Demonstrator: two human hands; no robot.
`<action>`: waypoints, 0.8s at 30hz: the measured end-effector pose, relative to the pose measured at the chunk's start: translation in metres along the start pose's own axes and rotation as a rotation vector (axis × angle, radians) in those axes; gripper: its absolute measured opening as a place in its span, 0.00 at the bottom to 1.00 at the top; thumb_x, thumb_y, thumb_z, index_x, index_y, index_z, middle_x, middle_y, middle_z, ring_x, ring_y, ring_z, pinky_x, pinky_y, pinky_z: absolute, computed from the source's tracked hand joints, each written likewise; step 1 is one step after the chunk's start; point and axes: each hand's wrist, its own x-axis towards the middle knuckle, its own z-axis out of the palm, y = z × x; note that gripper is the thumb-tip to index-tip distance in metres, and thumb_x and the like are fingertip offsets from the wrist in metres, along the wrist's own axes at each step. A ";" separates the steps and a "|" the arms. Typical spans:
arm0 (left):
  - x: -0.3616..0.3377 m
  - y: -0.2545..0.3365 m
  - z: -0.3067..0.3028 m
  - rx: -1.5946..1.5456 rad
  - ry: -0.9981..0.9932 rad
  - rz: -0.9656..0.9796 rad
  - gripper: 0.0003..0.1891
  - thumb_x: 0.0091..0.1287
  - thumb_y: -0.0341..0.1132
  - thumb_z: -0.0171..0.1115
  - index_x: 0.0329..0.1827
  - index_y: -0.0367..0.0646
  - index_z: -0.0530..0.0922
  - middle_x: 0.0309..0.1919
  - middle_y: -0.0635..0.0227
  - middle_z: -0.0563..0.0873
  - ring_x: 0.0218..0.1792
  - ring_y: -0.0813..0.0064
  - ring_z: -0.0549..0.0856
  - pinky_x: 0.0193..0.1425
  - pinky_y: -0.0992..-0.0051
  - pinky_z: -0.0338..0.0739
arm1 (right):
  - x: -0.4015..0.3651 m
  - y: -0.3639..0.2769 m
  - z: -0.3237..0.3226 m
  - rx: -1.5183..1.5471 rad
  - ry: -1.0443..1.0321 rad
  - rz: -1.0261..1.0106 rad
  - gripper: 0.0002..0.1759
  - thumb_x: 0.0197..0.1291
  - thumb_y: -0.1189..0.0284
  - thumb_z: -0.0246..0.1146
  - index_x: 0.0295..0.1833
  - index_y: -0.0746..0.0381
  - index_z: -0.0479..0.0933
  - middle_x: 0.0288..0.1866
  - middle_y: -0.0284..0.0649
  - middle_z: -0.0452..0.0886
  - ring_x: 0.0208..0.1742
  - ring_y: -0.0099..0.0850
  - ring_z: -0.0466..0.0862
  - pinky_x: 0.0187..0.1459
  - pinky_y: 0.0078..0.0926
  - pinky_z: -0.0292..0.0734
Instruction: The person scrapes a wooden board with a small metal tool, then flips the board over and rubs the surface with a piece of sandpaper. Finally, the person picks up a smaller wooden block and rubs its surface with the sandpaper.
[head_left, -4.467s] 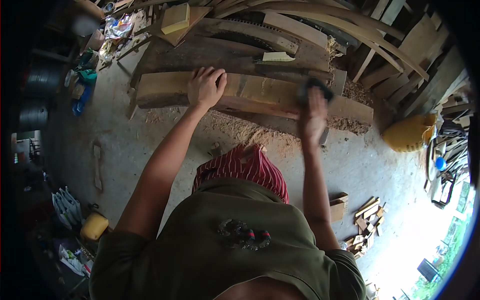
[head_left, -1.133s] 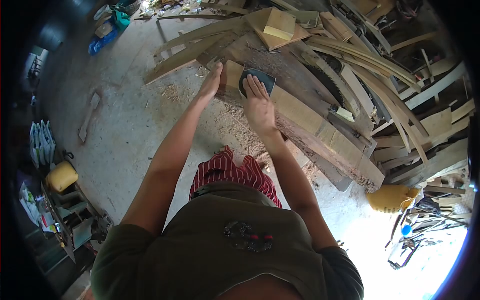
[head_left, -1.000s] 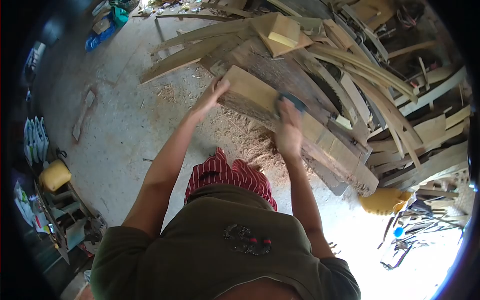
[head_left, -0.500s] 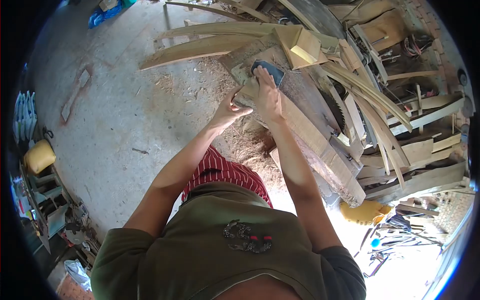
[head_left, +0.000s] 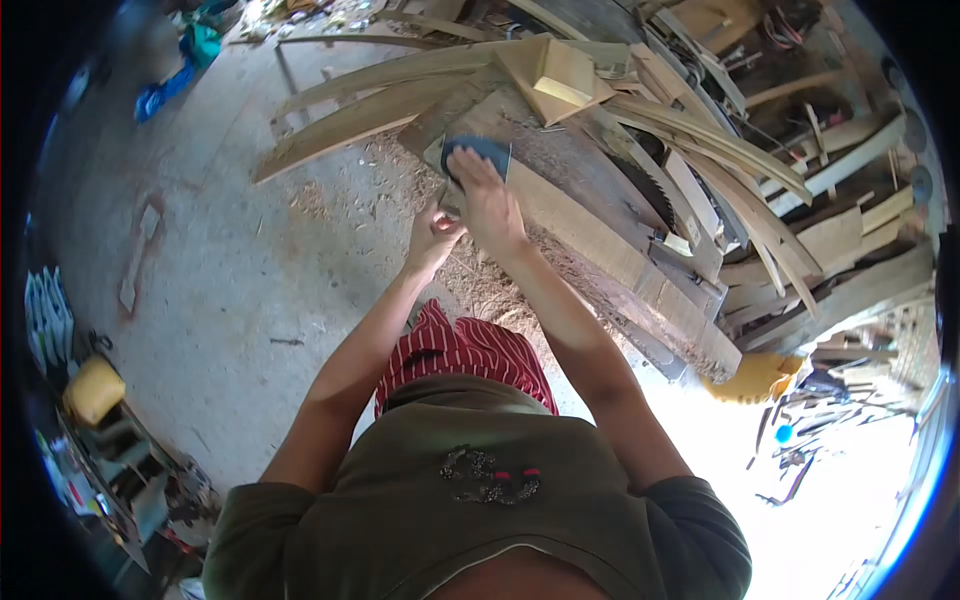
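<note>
My right hand (head_left: pixel 490 205) lies with its fingers extended over a dark sheet that looks like sandpaper (head_left: pixel 491 150), pressing it down. What the thumb does is hidden. Close by on the left, my left hand (head_left: pixel 434 240) is curled around the near end of a small wooden piece (head_left: pixel 452 194). Most of that piece is covered by the sheet and my right hand. Both hands are at the far left end of a long thick wooden plank (head_left: pixel 620 258).
A wooden block (head_left: pixel 565 78) sits beyond the plank. Curved boards (head_left: pixel 350 130) extend left, and a toothed saw blade (head_left: pixel 655 185) lies among stacked timber on the right. Sawdust (head_left: pixel 480 290) covers the floor near my legs. A yellow container (head_left: pixel 95 390) stands far left.
My view has shifted, so the plank and boards sit differently in it. My right hand and the sandpaper have moved over the wooden piece, with the sheet turned; my left hand keeps its hold.
</note>
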 end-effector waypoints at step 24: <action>0.008 0.015 -0.005 0.122 0.012 -0.095 0.25 0.64 0.35 0.76 0.63 0.46 0.77 0.49 0.74 0.84 0.41 0.82 0.81 0.47 0.79 0.75 | -0.307 0.156 -0.121 -0.424 0.342 0.810 0.30 0.67 0.73 0.56 0.75 0.61 0.67 0.79 0.47 0.66 0.78 0.44 0.67 0.78 0.44 0.59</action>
